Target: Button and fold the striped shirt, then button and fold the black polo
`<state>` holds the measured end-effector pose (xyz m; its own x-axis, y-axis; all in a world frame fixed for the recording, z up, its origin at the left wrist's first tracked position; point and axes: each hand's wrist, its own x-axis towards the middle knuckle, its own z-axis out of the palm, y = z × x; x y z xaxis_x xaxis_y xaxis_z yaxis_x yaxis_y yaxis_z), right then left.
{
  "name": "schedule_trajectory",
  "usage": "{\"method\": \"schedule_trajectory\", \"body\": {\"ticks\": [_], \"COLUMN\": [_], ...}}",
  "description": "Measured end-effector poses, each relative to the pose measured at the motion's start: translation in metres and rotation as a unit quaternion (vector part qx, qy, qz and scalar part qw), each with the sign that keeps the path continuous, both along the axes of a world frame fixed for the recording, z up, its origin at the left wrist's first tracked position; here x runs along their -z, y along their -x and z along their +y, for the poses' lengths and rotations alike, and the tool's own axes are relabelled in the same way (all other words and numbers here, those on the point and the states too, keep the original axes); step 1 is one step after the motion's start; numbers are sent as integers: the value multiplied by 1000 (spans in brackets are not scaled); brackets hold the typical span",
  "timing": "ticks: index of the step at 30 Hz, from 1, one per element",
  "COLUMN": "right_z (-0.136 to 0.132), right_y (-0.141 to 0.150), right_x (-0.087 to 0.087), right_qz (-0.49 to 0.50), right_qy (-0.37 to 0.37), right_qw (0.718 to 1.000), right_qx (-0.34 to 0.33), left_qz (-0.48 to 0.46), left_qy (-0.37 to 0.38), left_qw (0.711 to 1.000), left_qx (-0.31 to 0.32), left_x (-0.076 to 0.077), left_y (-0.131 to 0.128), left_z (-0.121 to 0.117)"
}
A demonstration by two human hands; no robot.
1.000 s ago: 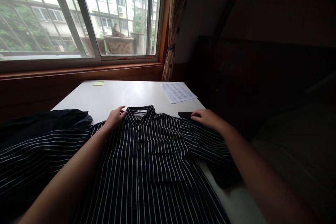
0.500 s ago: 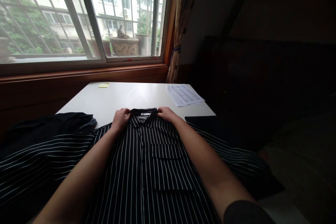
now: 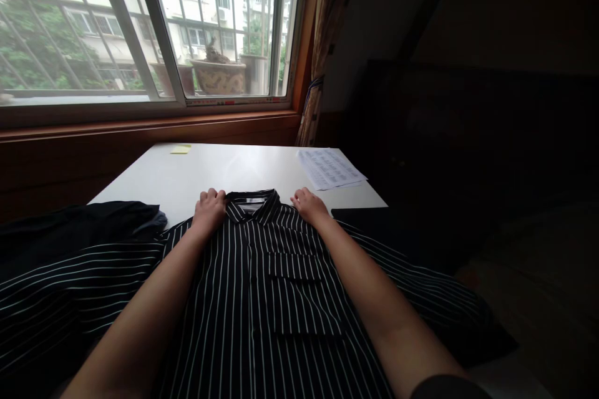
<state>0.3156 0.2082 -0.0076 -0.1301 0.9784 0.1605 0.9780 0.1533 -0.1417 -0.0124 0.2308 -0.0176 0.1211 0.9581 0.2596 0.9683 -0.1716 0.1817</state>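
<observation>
The striped shirt (image 3: 234, 274) lies front up on the white table (image 3: 224, 165), its collar (image 3: 266, 209) toward the window (image 3: 219, 25) and its sleeves spread to both sides. The work in hand looks like handling or arranging the cloth at the shoulders. The left hand (image 3: 209, 209) has its fingers bent at the shoulder just beside the collar; the right hand (image 3: 309, 206) is at the other shoulder, fingers curled. Whether either pinches cloth or merely rests there, I cannot tell. Any further shift would call for even, light handling on both sides. Beyond lie printed sheets (image 3: 330, 168) and a yellow note (image 3: 180, 149); dark cloth (image 3: 93, 221) lies by the left sleeve
</observation>
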Motion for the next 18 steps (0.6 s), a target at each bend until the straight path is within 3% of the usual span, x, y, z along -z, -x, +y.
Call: {"method": "schedule_trajectory", "body": {"ticks": [6, 10, 12, 15, 18], "right_z": [-6, -31, -53, -92, -134], "right_y": [-35, -71, -96, -138, -178], "right_x": [-17, -38, -47, -55, -57], "right_qz": [-17, -7, 0, 11, 67], "right_qy": [29, 11, -1, 16, 136], "right_qw": [999, 1000, 999, 998, 984], "right_qx": [12, 27, 41, 58, 90], "left_qz": [-17, -18, -8, -5, -11], "left_qy": [-42, -77, -83, -61, 7], "left_qw": [999, 995, 987, 945, 887], "left_qx": [8, 54, 134, 322, 462], "left_x": [-2, -14, -22, -33, -40], "left_y": [1, -13, -30, -68, -102], "left_z": [-12, -30, -47, -92, -152]}}
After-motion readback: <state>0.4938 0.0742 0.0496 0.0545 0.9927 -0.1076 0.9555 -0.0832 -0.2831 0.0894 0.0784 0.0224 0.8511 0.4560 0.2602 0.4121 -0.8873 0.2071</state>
